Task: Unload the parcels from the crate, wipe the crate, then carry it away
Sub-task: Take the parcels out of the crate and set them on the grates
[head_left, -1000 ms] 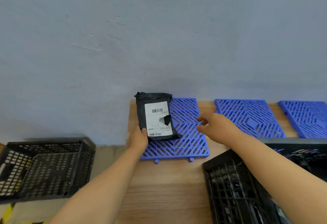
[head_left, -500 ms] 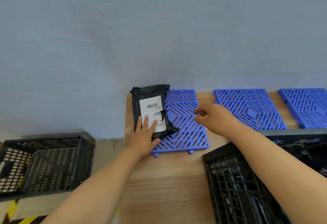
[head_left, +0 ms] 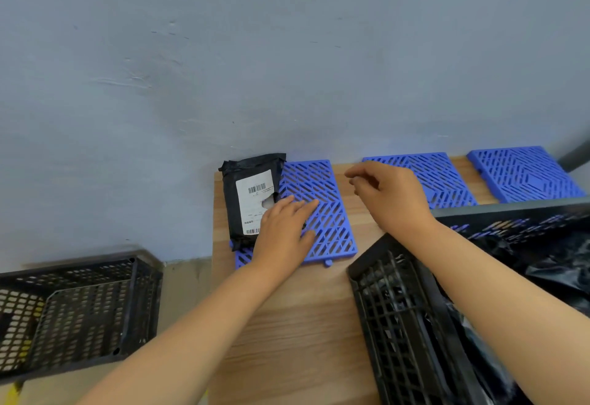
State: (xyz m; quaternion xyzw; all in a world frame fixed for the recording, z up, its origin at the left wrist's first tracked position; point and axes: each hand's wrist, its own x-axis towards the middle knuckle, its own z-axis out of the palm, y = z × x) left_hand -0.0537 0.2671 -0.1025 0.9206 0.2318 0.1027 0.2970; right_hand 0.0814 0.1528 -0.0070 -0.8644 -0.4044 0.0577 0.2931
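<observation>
In the head view, one black parcel (head_left: 253, 200) is seen laid label up on the left part of the nearest blue mat (head_left: 333, 229), close against the wall. The left grip (head_left: 281, 232) is spread flat, fingers straight, across the parcel's right edge and the mat; nothing is held in it. The right grip (head_left: 390, 200) is held above the counter (head_left: 287, 324) between two mats, fingers loosely curled and empty. The crate (head_left: 399, 324) is set at the counter's right, with more black parcels (head_left: 558, 272) inside. Unloading is judged barely begun. The laid parcel is best pressed flat and kept to the mat's left, so that room is left beside it. Each further bag should be lifted clear of the rim, since slack film could be snagged on the lattice.
</observation>
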